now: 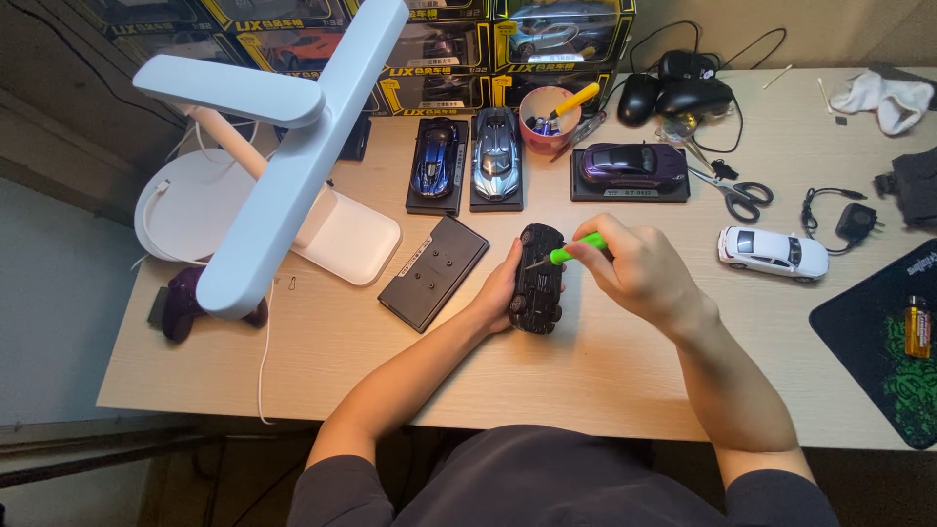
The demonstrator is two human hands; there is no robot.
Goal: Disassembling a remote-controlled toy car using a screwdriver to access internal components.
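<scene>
Two hands work mid-counter [605, 381]: the left hand [498, 291] cups the upturned black model car [538, 278], the right hand [639, 268] is closed around a green screwdriver [571, 252], best kept square in the screw with the car steady.

Dark grey short-sleeved T-shirt, sleeves ending above the elbows, bare forearms, bare left hand [496, 289] and right hand [639, 270], no rings, no watch, no gloves

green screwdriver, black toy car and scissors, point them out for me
green screwdriver [576, 248], head view, on the green handle beside the right hand
black toy car [538, 283], head view, on its upturned underside
scissors [744, 198], head view, on the black handles
</scene>
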